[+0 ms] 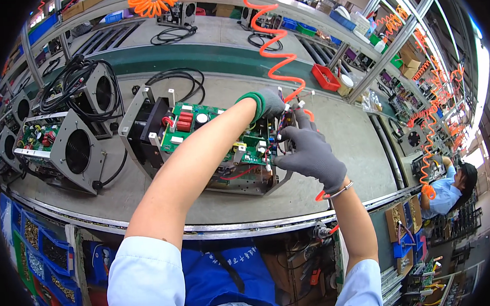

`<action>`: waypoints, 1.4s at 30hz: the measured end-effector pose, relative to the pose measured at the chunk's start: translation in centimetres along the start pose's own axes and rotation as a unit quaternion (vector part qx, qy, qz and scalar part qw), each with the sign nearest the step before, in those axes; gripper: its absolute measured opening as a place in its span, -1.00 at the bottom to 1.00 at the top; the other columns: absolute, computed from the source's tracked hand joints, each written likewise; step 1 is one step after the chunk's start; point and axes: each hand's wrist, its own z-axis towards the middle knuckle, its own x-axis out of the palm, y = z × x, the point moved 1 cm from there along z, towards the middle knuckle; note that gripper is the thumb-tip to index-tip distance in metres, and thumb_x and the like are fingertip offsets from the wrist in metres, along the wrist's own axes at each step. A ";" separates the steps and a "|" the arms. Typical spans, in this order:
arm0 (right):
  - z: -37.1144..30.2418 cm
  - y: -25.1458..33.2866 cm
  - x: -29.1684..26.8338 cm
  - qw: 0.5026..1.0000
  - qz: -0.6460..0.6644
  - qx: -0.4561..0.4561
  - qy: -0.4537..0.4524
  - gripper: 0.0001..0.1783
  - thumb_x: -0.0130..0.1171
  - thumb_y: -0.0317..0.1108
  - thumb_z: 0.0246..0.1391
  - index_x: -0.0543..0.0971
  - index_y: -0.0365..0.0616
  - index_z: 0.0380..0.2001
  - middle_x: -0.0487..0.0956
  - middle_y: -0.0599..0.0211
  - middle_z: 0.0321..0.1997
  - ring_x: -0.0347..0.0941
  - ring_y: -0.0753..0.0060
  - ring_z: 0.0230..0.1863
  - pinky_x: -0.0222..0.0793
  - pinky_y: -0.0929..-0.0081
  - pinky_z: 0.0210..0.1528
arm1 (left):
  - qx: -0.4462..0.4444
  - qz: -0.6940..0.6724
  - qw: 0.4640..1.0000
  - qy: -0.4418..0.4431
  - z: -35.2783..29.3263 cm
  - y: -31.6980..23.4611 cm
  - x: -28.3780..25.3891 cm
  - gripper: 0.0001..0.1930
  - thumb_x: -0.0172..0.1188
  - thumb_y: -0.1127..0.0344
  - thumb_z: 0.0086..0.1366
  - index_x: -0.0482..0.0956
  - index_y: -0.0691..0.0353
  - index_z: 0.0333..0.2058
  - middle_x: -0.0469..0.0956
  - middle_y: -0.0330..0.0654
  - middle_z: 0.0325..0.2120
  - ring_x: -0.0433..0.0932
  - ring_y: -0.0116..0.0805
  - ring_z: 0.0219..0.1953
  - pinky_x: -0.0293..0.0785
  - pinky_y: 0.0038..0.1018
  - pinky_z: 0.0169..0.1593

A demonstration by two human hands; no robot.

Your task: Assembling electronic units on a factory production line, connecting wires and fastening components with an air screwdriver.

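A metal-framed power unit [252, 180] lies on the bench before me, with a green circuit board [191, 135] on top. Red components, a white-topped round part and small white connectors stand on the board. Over its far right end my left hand [271, 103], in a grey glove with a green cuff, has its fingers curled at a bundle of wires [281, 119]; the fingertips are partly hidden. Beside the right end, my grey-gloved right hand [314, 155] bends its thumb and fingers around the wires. My left forearm covers part of the board.
Similar fan units [81, 147] with black cables stand on the left. An orange coiled hose [275, 40] hangs down behind my hands. Farther back are a green conveyor belt [223, 57] and a red bin [325, 78]. Screw bins [45, 252] sit lower left; a co-worker [452, 189] is at right.
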 end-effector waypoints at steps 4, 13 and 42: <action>-0.3 0.4 0.7 0.994 -0.075 -0.052 -0.063 -0.49 0.38 -0.04 -0.40 0.62 -0.11 -0.33 0.15 -0.03 0.35 0.34 -0.07 0.09 0.20 0.13 0.16 | 0.008 -0.042 0.998 -0.048 1.3 2.0 0.9 -0.60 0.31 0.04 -0.06 0.67 0.26 -0.36 0.62 0.05 -0.44 0.61 -0.15 -0.41 0.51 -0.34 -0.29; -1.3 0.4 1.5 0.996 0.032 -0.042 -0.076 -0.75 0.36 -0.17 -0.24 0.65 -0.10 -0.50 0.21 -0.17 0.29 0.24 -0.14 0.20 0.15 0.10 0.18 | -0.019 -0.075 0.994 -0.071 -1.0 0.3 -1.1 -0.71 0.35 0.17 -0.11 0.66 0.29 -0.48 0.62 0.02 -0.48 0.62 -0.23 -0.38 0.53 -0.37 -0.27; 3.7 -1.5 -0.2 0.969 0.240 0.063 -0.018 -0.65 0.15 -0.29 -0.21 0.59 -0.22 -0.29 0.58 0.17 -0.44 0.49 0.35 -0.42 0.39 0.41 -0.32 | 0.159 -0.181 0.967 -0.088 -8.6 1.6 -1.3 -0.50 0.26 0.37 0.07 0.42 0.39 0.01 0.60 -0.13 -0.42 0.56 -0.49 -0.33 0.45 -0.52 -0.20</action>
